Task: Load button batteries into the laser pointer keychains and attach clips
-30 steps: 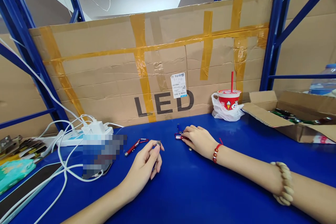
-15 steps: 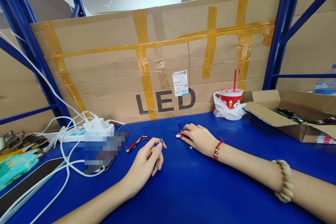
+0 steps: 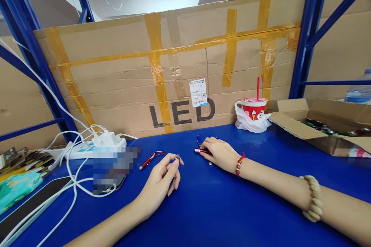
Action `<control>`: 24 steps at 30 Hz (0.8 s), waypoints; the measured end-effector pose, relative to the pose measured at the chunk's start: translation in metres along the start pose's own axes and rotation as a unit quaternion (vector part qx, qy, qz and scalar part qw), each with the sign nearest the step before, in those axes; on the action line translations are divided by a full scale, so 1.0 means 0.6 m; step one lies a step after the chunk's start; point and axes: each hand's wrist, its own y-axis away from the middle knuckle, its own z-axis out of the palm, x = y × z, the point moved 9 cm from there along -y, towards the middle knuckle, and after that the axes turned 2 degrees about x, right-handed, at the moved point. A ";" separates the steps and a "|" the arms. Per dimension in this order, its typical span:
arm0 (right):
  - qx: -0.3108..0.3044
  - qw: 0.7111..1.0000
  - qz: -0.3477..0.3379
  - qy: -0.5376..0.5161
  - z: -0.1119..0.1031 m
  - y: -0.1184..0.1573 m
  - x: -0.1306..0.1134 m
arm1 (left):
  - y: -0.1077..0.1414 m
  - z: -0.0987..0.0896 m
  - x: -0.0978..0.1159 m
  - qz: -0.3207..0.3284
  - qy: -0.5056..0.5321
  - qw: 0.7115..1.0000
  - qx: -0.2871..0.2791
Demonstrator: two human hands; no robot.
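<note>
My left hand (image 3: pixel 162 177) is closed in a pinch, with a small silvery metal piece (image 3: pixel 177 157) between thumb and forefinger, too small to name exactly. To its left lies a slim red penlight (image 3: pixel 147 161) with a clip ring. Farther right, my right hand (image 3: pixel 218 152) has its fingers closed over a second red penlight (image 3: pixel 197 150), whose silver-banded end sticks out to the left. Just behind these fingers, a blue clip (image 3: pixel 198 139) shows partly; the rest is hidden. A small round silver disc (image 3: pixel 210 163) lies beside the right hand.
A power strip (image 3: pixel 107 139) with tangled white cables stands at left, near a phone (image 3: pixel 118 183) and a dark-screened device (image 3: pixel 31 204). A red cup (image 3: pixel 255 110) in a plastic bag stands back right, beside an open cardboard box (image 3: pixel 319 139). Taped cardboard (image 3: pixel 130 85) closes the back.
More of the red penlight's body now shows at my right fingers, which have shifted slightly on it. My left hand keeps its pinch. The camera view has tilted a little.
</note>
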 end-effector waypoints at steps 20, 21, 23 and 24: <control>0.060 0.996 -0.069 0.004 -0.011 -0.001 -0.004 | 0.002 0.005 0.004 -0.002 0.005 1.000 -0.011; 0.059 0.996 -0.071 -0.003 -0.010 -0.001 -0.004 | 0.001 0.005 0.003 -0.003 0.007 1.000 -0.012; 0.060 0.995 -0.077 -0.021 -0.010 0.000 -0.005 | 0.000 0.005 0.000 -0.006 0.014 1.000 -0.012; 0.061 0.994 -0.082 -0.028 -0.011 0.000 -0.006 | 0.000 0.004 -0.001 -0.005 0.016 1.000 -0.010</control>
